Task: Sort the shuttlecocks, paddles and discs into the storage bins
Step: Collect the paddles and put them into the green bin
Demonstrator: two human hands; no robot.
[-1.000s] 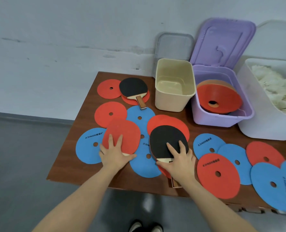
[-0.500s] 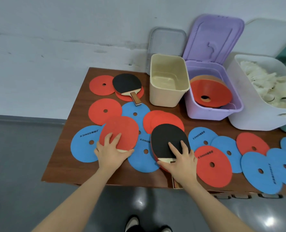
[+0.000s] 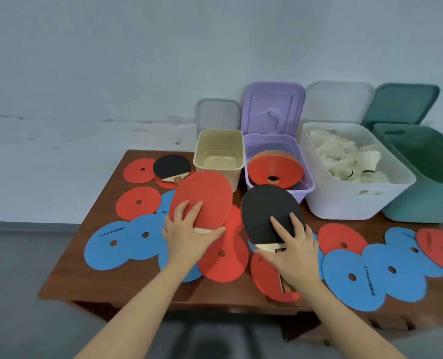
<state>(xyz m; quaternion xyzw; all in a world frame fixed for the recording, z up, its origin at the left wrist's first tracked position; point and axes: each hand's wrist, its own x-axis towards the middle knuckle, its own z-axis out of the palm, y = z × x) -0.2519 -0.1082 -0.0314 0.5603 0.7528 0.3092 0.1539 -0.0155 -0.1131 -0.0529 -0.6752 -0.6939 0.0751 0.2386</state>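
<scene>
Left hand (image 3: 189,237) grips a red paddle (image 3: 202,198), fingers curled, just before the cream bin (image 3: 219,156). Right hand (image 3: 293,252) pinches a black paddle (image 3: 264,211) right of it.

Black "SONICE" lettering, upside down, on blue disc (image 3: 106,244) left of left hand (image 3: 189,238). Print on blue disc (image 3: 368,281) right of it: unreadable.

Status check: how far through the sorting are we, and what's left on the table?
Done: shuttlecocks fill the white bin, and a stack of discs sits in the purple bin. In hand: left hand holds a red-faced paddle, right hand a black-faced paddle. Left: a third paddle and many loose discs on the table; the cream bin looks empty.
</scene>
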